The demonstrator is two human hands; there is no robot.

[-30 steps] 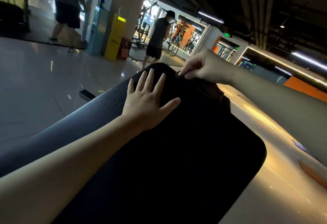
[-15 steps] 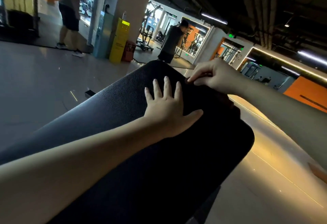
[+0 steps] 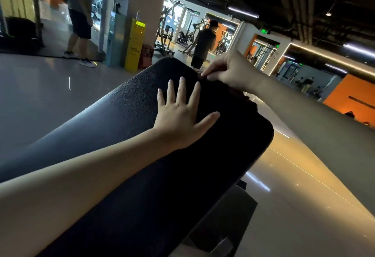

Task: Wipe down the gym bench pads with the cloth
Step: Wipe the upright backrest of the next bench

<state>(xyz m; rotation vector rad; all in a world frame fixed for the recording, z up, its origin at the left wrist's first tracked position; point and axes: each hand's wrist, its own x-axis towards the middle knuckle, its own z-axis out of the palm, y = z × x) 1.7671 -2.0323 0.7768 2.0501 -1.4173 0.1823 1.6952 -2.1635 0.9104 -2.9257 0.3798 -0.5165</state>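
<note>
Black bumpy leather all over the big bench pad (image 3: 132, 114), sloping from near left up to a rounded far end in the middle. Grey shiny floor (image 3: 60, 98) all around, with warm yellow light on the right. Pale thick pillar (image 3: 146, 3) far off on the left.

On top of the pad, pressed flat, the left hand (image 3: 182, 122): fingers straight and spread wide, thumb out to the right, holding nothing. Just past it, at the far right edge of the pad, the right hand (image 3: 231, 74): fingers curled in, pinching a fold of the dark cloth (image 3: 246, 99). Draped over the pad's right side, under that wrist. Hard to tell where the cloth ends, dark on dark.

Far away in the middle, a person (image 3: 203, 45) in dark clothes near the gym machines (image 3: 164, 33). Far left, a second person (image 3: 79, 13) in shorts. Right beside the pillar, a yellow stand (image 3: 135, 43).
</note>
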